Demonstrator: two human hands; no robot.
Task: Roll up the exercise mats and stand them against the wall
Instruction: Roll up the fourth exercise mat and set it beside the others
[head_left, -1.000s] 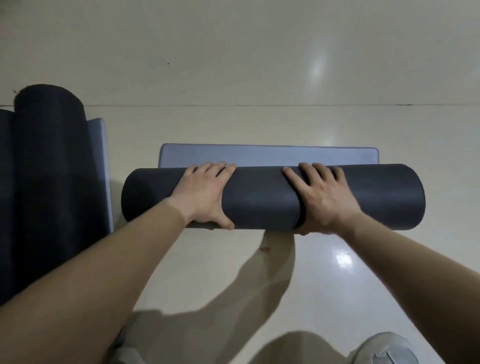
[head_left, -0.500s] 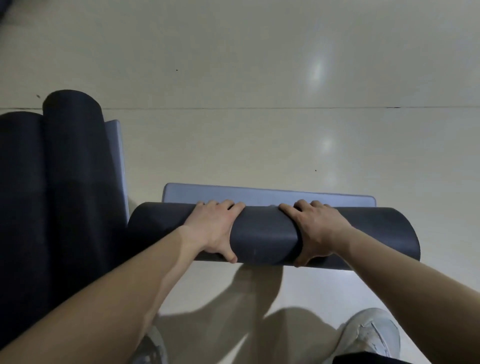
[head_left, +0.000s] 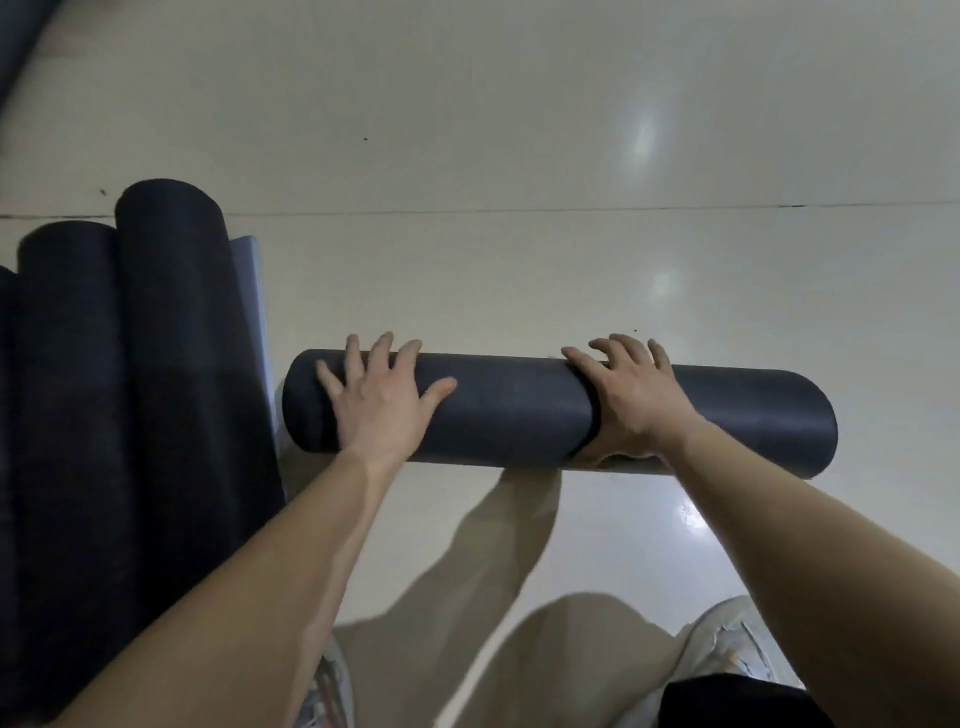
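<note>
The dark grey foam exercise mat (head_left: 519, 410) lies on the glossy cream tiled floor (head_left: 467, 291) as a tight, full cylinder, set crosswise in front of the person. No flat tail shows on its far side, so the rolling of this one looks finished. The left hand (head_left: 379, 400) lies flat on top near the roll's left end, fingers straight and spread, pressing down without clasping. The right hand (head_left: 628, 400) drapes over the roll further right, fingers reaching past the far edge and the thumb tucked under the near side, so it clasps the roll.

Just left of the roll's end lie two more dark rolled mats (head_left: 171, 364), side by side and running away from the person, with a lighter blue-grey mat edge (head_left: 252, 322) showing along their right side. Whether they lean on a wall cannot be told.

Judged from this, the rolling is largely done; what is left for this mat is to lift it, tip it upright and stand it against the wall. The thin dark seam beyond may mark that wall's foot, though this is uncertain.
</note>
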